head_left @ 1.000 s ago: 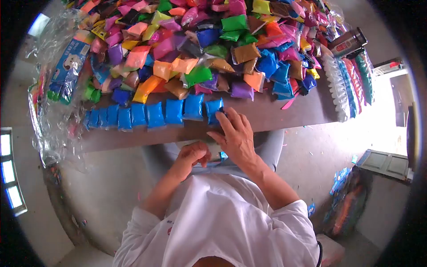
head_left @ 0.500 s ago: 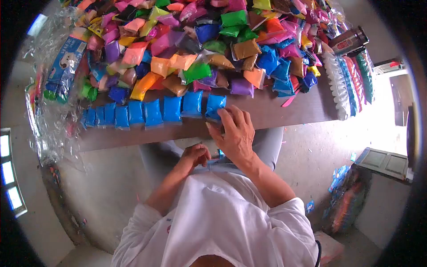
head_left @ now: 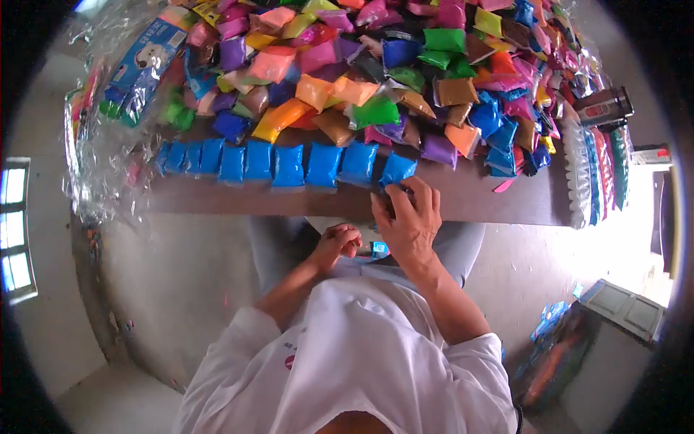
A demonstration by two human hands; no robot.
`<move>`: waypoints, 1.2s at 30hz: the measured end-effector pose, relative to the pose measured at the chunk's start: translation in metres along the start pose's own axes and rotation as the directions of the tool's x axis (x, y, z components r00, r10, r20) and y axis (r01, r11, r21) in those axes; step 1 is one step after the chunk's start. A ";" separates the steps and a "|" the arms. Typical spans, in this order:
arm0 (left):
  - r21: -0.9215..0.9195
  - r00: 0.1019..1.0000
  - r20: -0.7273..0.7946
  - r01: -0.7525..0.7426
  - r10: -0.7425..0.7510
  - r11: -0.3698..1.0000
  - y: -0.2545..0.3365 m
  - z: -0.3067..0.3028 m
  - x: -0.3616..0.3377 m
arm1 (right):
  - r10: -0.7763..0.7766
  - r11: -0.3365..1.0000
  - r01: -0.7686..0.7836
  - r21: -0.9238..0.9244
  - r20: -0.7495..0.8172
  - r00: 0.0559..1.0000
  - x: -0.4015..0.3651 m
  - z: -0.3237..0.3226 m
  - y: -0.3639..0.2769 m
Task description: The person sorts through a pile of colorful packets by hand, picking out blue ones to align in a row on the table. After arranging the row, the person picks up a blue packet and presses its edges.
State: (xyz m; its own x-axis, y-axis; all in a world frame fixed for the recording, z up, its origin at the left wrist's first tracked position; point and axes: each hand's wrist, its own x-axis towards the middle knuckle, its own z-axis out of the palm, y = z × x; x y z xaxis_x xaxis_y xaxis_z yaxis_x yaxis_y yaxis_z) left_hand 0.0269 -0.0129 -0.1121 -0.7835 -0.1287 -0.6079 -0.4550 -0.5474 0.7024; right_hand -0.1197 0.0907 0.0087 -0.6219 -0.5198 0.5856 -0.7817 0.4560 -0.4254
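A row of several small blue packets (head_left: 289,166) lies along the near part of the brown table. At its right end sits one slightly tilted blue packet (head_left: 397,169), a small gap from its neighbour. My right hand (head_left: 412,220) is at this packet's lower edge, fingers bent and the thumb apart from them. The fingertips seem to touch the edge without grasping it. My left hand (head_left: 338,244) is curled above my lap, below the table edge; whatever its fingers may hold is hidden. Beside it, a small blue item (head_left: 379,249) shows at my lap.
A large heap of coloured packets (head_left: 376,112) covers the back of the table (head_left: 499,206). Clear plastic wrap and a blue bear-printed package (head_left: 148,58) lie left. On the right are a dark cup (head_left: 606,106) and long strips of packets (head_left: 596,177).
The view has shifted, so the table appears farther right. Relative to the end packet, my right hand has drawn slightly left and toward me. The row keeps its arrangement; my left hand stays curled.
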 end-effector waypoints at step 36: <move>-0.139 0.999 0.032 -0.002 0.006 0.990 -0.017 -0.008 0.022 | 0.578 0.620 -0.625 0.474 0.263 0.773 0.002 -0.023 0.009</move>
State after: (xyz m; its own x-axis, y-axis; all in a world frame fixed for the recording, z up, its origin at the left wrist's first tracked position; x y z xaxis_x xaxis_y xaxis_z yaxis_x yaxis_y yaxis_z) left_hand 0.0210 -0.0132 -0.1404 -0.7995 -0.1056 -0.5913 -0.3902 -0.6571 0.6449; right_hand -0.1271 0.1104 0.0223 -0.9442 -0.3283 0.0256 -0.1180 0.2649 -0.9570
